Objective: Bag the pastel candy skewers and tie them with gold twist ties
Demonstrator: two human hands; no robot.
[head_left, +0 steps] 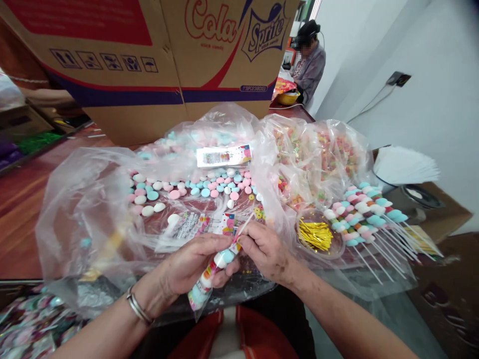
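Observation:
A candy skewer [224, 259] in a clear printed wrapper slants across the middle, its stacked pastel candies toward my lap and its white stick pointing up and away. My left hand [187, 264] is closed around the wrapped candies. At the wrapper's neck, my right hand [267, 252] pinches the gathered film around the stick; its fingertips cover what else may be there. Beyond my hands lie printed clear wrappers [187, 227] and loose pink, blue and white candies [213, 187]. Right of my right hand, a round clear dish [340, 252] holds gold twist ties [314, 235].
Bare candy skewers [362, 212] are piled at the right. Bags of gummy candies [318, 149] and a stack of printed labels [224, 156] lie farther back. A large carton [130, 99] stands behind them. Finished-looking wrapped candies [33, 319] fill the lower left. A person [310, 65] sits beyond.

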